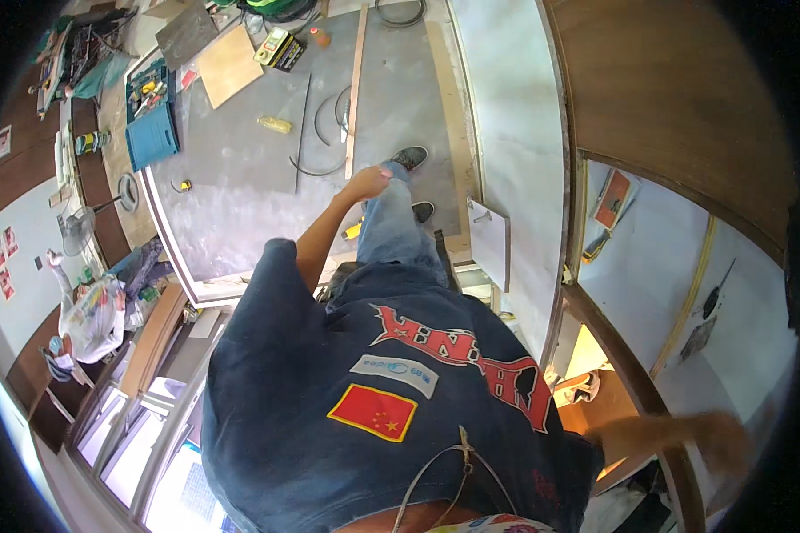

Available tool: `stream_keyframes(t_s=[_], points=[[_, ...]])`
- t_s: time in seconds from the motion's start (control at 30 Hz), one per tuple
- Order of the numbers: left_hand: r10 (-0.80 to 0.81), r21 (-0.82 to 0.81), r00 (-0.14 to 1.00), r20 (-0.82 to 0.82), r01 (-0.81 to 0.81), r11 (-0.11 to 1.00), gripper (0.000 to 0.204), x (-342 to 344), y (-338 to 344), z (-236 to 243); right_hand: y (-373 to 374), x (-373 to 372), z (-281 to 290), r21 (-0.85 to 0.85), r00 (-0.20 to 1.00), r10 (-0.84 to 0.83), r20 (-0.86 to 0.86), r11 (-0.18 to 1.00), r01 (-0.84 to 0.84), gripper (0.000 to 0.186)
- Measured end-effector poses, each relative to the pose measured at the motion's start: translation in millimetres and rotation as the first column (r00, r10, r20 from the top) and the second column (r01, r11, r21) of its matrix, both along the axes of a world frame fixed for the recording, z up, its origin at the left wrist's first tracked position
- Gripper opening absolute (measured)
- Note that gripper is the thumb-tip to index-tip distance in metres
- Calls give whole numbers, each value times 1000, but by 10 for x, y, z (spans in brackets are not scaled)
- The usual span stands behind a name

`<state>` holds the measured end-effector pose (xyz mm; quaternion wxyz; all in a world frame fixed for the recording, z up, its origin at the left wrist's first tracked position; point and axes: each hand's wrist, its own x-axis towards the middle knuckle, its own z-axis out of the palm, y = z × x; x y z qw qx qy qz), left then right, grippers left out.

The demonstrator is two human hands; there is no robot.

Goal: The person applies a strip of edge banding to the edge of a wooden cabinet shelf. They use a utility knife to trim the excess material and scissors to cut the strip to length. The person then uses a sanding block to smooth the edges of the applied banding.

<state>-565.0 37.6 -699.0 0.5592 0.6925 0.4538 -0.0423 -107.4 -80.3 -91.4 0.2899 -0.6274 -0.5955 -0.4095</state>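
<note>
My left hand (372, 180) is over my bent, jean-clad leg (387, 231), near a dark shoe (409, 158); its fingers are curled together, and I cannot make out whether anything is in them. A grey board (231, 222) lies under my feet, with a yellow object (351, 229) partly hidden beside my leg. My right hand (716, 440) is smeared by motion at the lower right, near a brown wooden frame (680, 480); its fingers are unclear. My dark T-shirt with red patches fills the lower middle. To my right, a small white panel (498, 244) stands against a pale upright surface.
Around the board lie a blue toolbox (151, 133), wood sheet (231, 67), long batten (356, 98), black hoops (316, 164), yellow bottle (276, 123) and tape measure (185, 185). A fan (80, 229) and bundled colourful cloth (98, 315) are at left. An open cabinet (640, 249) is at right.
</note>
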Motion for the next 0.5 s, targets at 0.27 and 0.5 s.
stream_keyframes(t_s=[0.27,0.5], points=[[378,-145,900,-216,-412,899,37,-1102,-962,-503,-128,-1113,-4121,-732,553,-501,-665,292,-616,47],[375,-201,862,-342,-457,867,35,-1424,-745,-1017,-1435,-1780,-6450,-689,388,-689,-613,225,-689,52]])
